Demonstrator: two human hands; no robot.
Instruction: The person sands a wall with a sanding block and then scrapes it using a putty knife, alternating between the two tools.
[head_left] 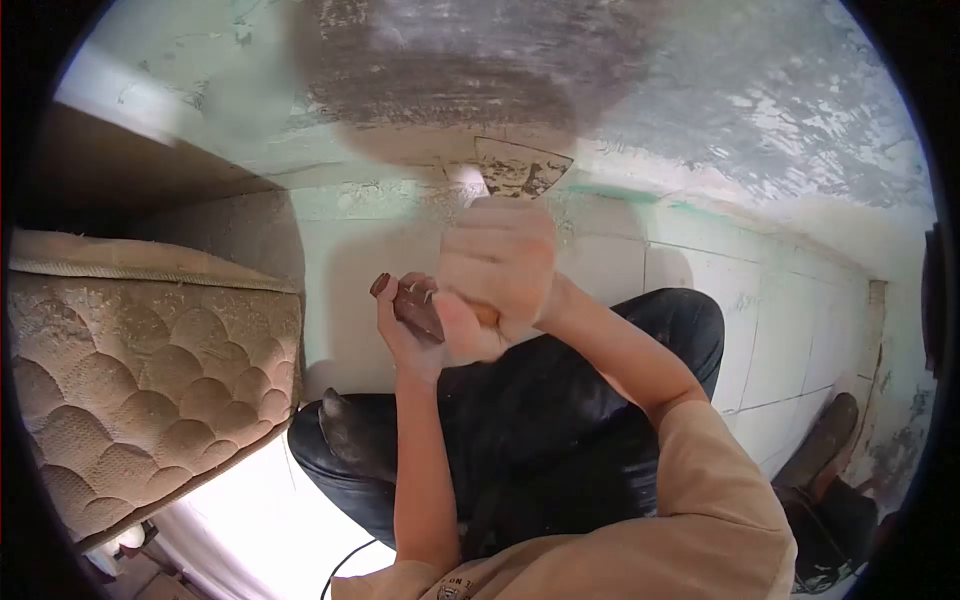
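- Step in hand, as I judge it: close two-handed work on a brown piece (418, 312), held up over the floor (345, 290), between the lap and the floor's wall edge.
- Left hand (408, 345): fingers wrapped around the brown piece, one end poking out past them.
- Right hand (498, 270): fist just beside it, blurred; fingers curled in, seemingly around an orange-brown bit (487, 316), too smeared to identify. Contact with the brown piece: cannot tell.
- Next move seems to call for a firm left grip, left fingers clear of the right fist.
- Around: quilted mattress (170, 370) along the floor's left side; broken patch (525, 172) by its wall edge; shoe (822, 440) toward its right end.
- In the way: right fist hides part of the work; crossed legs (560, 425) crowd it from below.
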